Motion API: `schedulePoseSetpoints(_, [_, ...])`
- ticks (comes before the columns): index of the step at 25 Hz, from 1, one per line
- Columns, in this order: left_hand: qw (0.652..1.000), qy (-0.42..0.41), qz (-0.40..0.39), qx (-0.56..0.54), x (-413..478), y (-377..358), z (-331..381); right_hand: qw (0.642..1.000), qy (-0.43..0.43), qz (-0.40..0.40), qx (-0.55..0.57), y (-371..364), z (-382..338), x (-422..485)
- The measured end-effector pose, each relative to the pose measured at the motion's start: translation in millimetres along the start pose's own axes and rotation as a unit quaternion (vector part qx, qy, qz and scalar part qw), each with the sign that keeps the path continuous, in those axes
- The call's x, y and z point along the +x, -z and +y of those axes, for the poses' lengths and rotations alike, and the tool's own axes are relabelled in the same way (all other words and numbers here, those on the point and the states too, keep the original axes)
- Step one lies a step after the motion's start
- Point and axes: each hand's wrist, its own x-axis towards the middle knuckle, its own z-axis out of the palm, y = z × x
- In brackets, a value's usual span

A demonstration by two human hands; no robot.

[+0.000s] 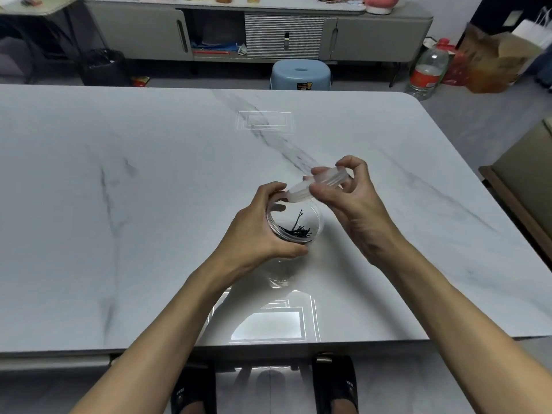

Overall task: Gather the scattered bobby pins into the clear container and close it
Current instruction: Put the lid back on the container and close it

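Observation:
A clear round container [317, 220] is lifted a little above the white marble table [149, 204], tilted toward me, with its mouth uncovered. Several black bobby pins [298, 230] lie in a heap at its bottom. My left hand [257, 231] wraps around the container's left side and holds it. My right hand [352, 201] pinches the clear round lid [319, 182] between thumb and fingers. The lid is tilted, just above the container's far rim and apart from it. I see no loose pins on the table.
A blue plastic stool [301, 73] stands beyond the table's far edge, in front of a grey sideboard [149, 31]. A large plastic bottle [427, 70] and bags sit on the floor at the far right. A wooden furniture edge [513, 198] lies to the right.

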Motion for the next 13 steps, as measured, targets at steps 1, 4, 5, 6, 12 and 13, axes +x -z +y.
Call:
schedulePoseSetpoints(1, [1.0, 0.009, 0.004, -0.014, 0, 0, 1, 1.0, 0.001, -0.01, -0.019, 0, 2, -1])
schedulePoseSetpoints(4, [0.998, 0.025, 0.019, -0.058, 1, 3, 0, 0.994, -0.002, -0.047, -0.097, 7, 3, -4])
schedulePoseSetpoints(5, [0.997, 0.025, 0.022, -0.066, 1, 4, 0, 0.99, -0.006, -0.071, -0.125, 10, 3, -5])
schedulePoseSetpoints(6, [0.997, 0.023, 0.02, -0.069, 0, 6, 0, 0.983, -0.008, -0.094, -0.159, 11, 2, -6])
schedulePoseSetpoints(12, [0.997, 0.0, -0.033, -0.069, -2, 10, 2, 0.95, 0.031, -0.137, -0.28, 5, -15, -6])
schedulePoseSetpoints(13, [0.997, 0.0, -0.035, -0.071, -1, 10, 2, 0.943, 0.032, -0.146, -0.296, 3, -16, -6])
